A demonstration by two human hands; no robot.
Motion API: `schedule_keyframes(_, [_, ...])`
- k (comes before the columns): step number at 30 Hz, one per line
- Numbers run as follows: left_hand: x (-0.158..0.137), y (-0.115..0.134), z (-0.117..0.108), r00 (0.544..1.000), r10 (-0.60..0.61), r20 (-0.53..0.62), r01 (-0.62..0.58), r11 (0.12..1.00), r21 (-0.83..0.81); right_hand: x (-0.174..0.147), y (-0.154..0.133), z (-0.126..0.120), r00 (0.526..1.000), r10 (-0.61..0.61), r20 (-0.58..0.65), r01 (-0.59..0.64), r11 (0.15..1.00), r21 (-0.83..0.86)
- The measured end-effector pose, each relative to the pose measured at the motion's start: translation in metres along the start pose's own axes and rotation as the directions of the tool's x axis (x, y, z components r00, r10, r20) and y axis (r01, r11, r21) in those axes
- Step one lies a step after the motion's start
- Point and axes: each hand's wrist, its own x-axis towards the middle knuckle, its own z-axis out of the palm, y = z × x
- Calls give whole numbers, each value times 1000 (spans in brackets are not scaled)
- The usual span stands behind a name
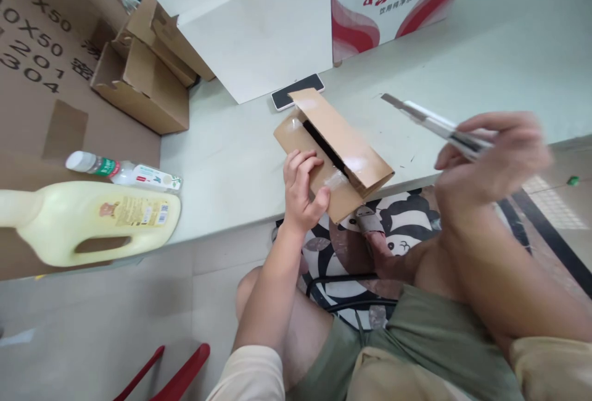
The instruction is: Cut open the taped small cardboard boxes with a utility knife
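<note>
A small brown cardboard box (342, 136) lies tilted at the front edge of the pale table, its top parted along a dark slit. My left hand (303, 188) grips the near side of this box, thumb and fingers bent against the cardboard. Off to the right and apart from the box, my right hand (494, 148) is closed around a utility knife (435, 122). The knife's blade is out and points left, above the table. Motion blurs my right hand somewhat.
A black-faced flat device (298, 91) lies behind the box. White panels (259, 31) and a red-and-white carton (393, 6) stand at the back. On the left are open cardboard boxes (143, 80), a plastic bottle (124, 173) and a cream jug (102, 219). A patterned mat (411, 222) lies below.
</note>
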Motion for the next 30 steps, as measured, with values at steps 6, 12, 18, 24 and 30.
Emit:
schedule_keyframes(6, [-13,-27,-4,996,-63,-57,57,994,-97,-7,39,30,875,239,422,-17,885,-465])
schedule_keyframes(12, [-23,-46,-6,905,-426,2,391,828,-401,-19,49,37,755,401,518,-220,900,-376])
schedule_keyframes(18, [-24,-45,-14,682,-720,126,613,470,-635,-18,30,34,713,449,538,-223,874,-432])
schedule_keyframes(24, [-22,-45,-32,669,-742,42,572,479,-666,-26,24,33,686,234,689,-210,970,-120])
schedule_keyframes(30, [-29,-56,-24,623,-777,-92,494,482,-724,-39,33,39,681,207,703,-303,953,13])
